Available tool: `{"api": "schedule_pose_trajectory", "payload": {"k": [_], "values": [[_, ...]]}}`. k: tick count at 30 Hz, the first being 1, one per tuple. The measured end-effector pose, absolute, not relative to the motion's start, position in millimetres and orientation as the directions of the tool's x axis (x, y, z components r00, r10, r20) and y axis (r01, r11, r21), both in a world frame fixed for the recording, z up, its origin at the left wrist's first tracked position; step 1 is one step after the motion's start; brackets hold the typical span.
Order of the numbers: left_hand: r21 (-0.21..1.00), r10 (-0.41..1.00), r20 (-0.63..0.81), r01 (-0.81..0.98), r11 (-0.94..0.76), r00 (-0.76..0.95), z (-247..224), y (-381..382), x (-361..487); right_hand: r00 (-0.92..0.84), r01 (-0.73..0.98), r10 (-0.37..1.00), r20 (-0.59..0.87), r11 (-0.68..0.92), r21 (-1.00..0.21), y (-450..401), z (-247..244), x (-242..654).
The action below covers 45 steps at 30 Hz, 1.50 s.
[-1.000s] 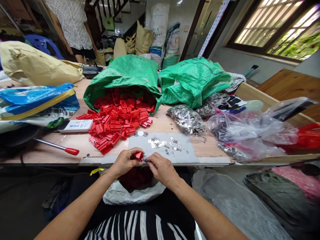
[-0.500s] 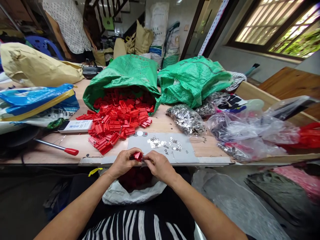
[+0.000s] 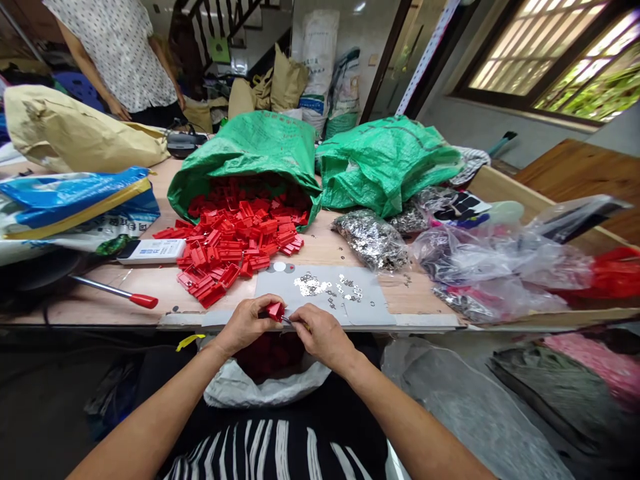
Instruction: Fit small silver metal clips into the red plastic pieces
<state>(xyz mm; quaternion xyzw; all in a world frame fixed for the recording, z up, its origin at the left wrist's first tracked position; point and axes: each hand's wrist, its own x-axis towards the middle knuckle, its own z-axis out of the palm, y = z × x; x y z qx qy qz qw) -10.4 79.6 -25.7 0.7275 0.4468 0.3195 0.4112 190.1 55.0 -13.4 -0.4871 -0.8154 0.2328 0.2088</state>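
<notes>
Between its thumb and fingers my left hand (image 3: 250, 325) holds a red plastic part (image 3: 275, 311) above the table's front edge. My right hand (image 3: 320, 333) is closed on a thin metal tool (image 3: 287, 320), whose tip meets the red part. Behind the hands, small silvery metal pieces (image 3: 311, 285) lie on a grey sheet (image 3: 280, 293). A heap of red parts (image 3: 225, 247) spills from a green sack (image 3: 260, 143) at the back left. Below my hands an open white sack (image 3: 250, 393) in my lap holds more red parts.
A clear bag of metal pieces (image 3: 373, 241) and plastic bags (image 3: 505, 253) lie to the right. On the left are a white box (image 3: 155, 250), a red-tipped lever (image 3: 143, 301) and a blue bag (image 3: 80, 200). A person (image 3: 115, 53) stands behind the table at the left.
My right hand has shifted slightly right, and more of the thin metal tool shows between it and the red part. The person at the back has moved left.
</notes>
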Motion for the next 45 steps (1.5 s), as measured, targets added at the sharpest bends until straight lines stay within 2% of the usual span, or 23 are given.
{"api": "schedule_pose_trajectory", "payload": {"k": [12, 19, 23, 36, 45], "values": [[0.878, 0.909, 0.102, 0.393, -0.274, 0.404, -22, 76, -8, -0.398, 0.764, 0.915, 0.07, 0.372, -0.527, 57, -7, 176], [0.869, 0.911, 0.121, 0.402, -0.289, 0.394, -24, 76, -9, -0.442, 0.668, 0.893, 0.087, 0.392, -0.632, 64, -4, 186], [0.866, 0.909, 0.132, 0.4, -0.299, 0.395, -26, 77, -10, -0.441, 0.668, 0.894, 0.079, 0.386, -0.636, 61, -3, 191], [0.869, 0.913, 0.103, 0.41, -0.275, 0.395, -27, 77, -10, -0.425, 0.71, 0.904, 0.041, 0.361, -0.605, 59, -5, 189], [0.878, 0.918, 0.083, 0.407, -0.251, 0.388, -25, 76, -8, -0.368, 0.809, 0.93, 0.009, 0.325, -0.49, 51, -1, 173]]}}
